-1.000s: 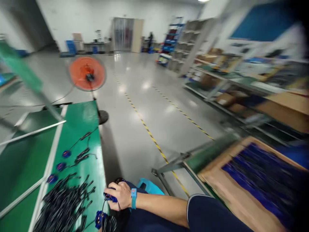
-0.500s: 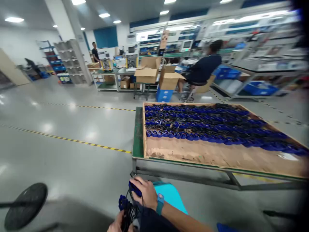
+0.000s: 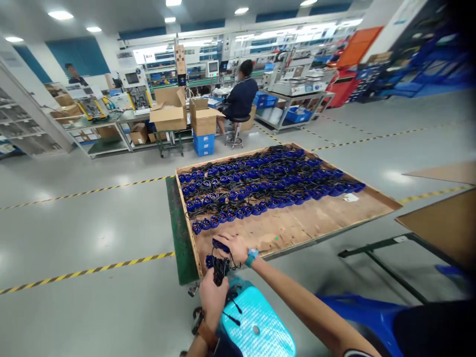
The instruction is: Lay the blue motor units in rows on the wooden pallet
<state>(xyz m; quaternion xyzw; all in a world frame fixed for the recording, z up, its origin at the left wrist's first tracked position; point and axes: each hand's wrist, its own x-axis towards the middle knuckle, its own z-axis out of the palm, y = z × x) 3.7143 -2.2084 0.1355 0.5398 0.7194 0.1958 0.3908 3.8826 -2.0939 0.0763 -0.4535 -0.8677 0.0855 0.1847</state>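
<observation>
Black cable bundle (image 3: 221, 267) partly hidden inside the left hand (image 3: 212, 296), strand count too small to tell. Small blue plastic part (image 3: 220, 244) mostly covered by the right hand (image 3: 235, 248) at lower centre. Left forearm cut off by the bottom edge. Brown cardboard sheet (image 3: 442, 225) cut off at the right edge. Rows of blue parts with black leads (image 3: 260, 186) on the wooden counter (image 3: 297, 225) too small to count.

Both arms extended, left hand (image 3: 212, 293) and right hand (image 3: 234, 245) closed.

Blue-headed black cable bundle (image 3: 220, 266), hand-held
</observation>
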